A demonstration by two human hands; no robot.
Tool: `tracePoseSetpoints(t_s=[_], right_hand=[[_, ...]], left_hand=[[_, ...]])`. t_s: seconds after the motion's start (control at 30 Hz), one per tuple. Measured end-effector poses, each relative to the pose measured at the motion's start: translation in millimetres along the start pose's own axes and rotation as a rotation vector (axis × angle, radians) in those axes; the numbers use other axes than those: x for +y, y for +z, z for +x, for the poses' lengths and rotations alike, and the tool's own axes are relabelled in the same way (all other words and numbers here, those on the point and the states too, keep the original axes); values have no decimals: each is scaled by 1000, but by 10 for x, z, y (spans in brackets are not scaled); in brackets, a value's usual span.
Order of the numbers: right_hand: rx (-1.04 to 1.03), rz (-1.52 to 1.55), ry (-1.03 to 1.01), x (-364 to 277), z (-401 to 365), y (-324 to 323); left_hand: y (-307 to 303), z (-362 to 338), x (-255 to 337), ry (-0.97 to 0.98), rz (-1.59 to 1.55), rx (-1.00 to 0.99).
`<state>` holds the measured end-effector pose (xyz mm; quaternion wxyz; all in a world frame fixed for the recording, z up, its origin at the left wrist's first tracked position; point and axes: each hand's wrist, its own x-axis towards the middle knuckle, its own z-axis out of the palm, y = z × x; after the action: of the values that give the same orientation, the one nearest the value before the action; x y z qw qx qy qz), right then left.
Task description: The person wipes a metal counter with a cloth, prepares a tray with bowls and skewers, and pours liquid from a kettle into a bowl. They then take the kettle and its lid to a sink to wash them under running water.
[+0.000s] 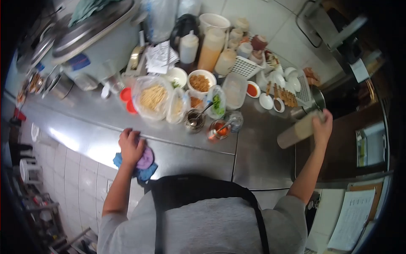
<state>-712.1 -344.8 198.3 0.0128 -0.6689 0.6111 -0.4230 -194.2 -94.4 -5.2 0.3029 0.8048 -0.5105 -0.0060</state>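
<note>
My right hand (pixel 322 128) is wrapped round the upper end of a tall, pale plastic bottle (pixel 297 130), which is tilted over the right part of the steel counter (pixel 190 160). At the counter's front left, my left hand (pixel 132 146) rests at a purple cloth (pixel 146 158) lying with a blue cloth (pixel 148 172). Its fingers are bent, and whether they grip the cloth is not clear. Between my hands, further back, stand a jar with a spoon (pixel 194 121) and a jar of orange-red contents (pixel 219 129).
Behind the jars are a bag of pale strips (pixel 153 98), a bowl of brown bits (pixel 201 81) and a tub of greens (pixel 217 103). Squeeze bottles (pixel 188 47) line the back. Small white dishes (pixel 266 101) and a metal pot (pixel 317 99) stand right. Large lidded containers (pixel 95 31) occupy the back left.
</note>
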Motion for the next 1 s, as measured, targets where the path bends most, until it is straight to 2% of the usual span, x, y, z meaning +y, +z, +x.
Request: tracePoseSetpoints(t_s=[0.17,0.27,0.33,0.4,0.47,0.53,0.63,0.77,0.87,1.0], right_hand=[[126,-184,-46,776,-580,54],[523,464,-20,918,-1025,371],[492,421,128,1038,-1344,668],[414,173,52,1163,-1507,918],[357,211,102,1220,-1330,898],[166,174,203,958,-1138,749],[-211,-355,232,488,-873,568],[-547,-923,153,346,-566,599],[-597,-1169,24,236,-379,703],[-614,-1278,-128,172,-178,843]], left_hand=[[-2,-13,0,-22,9,13],[-28,-28,14,-37,-2,29],[-9,-23,7,-48,-17,11],[32,-32,-36,-17,-1,35],[27,-20,-28,-17,-5,22],[11,-31,-35,-2,-11,24],[13,-15,-28,-17,-38,29],[-23,0,-1,-28,-61,20],[-27,11,-7,-31,-75,17],[-25,16,-15,-37,-100,22]])
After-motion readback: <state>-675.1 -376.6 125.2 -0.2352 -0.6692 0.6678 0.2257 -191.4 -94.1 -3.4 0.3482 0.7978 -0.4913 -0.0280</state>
